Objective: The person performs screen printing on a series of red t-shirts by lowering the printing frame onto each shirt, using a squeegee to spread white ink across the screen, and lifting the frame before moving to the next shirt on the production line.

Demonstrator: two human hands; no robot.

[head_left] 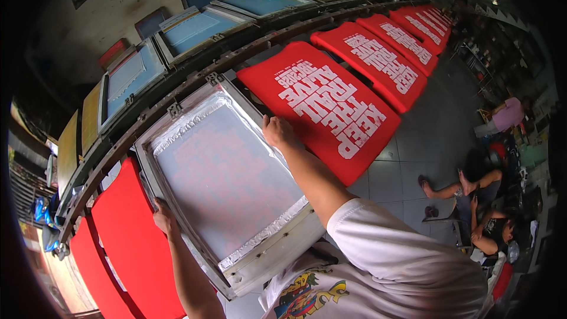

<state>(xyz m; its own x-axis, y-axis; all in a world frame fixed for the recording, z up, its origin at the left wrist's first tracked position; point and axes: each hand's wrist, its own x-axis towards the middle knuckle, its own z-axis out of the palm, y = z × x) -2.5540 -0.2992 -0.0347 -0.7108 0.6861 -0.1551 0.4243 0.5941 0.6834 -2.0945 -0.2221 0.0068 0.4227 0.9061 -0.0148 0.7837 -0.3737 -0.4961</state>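
A screen-printing frame (227, 171) with pale mesh and silvery tape along its inner edges lies tilted in front of me. My left hand (165, 217) is closed on its left side rail. On the opposite rail, my right hand (279, 132) grips the upper right part. Faint reddish patches show through the mesh; whatever lies under the frame is hidden. To the left a plain red shirt (137, 242) is stretched flat, close to my left hand. Just right of my right hand lies a red shirt with white block lettering (325, 106).
Metal hinge clamps (214, 78) sit on a long rail at the frame's far edge. Behind it stands a row of other screens (201, 31). More printed red shirts (378, 59) run off to the far right. People sit at the right beside the tiled floor (407, 168).
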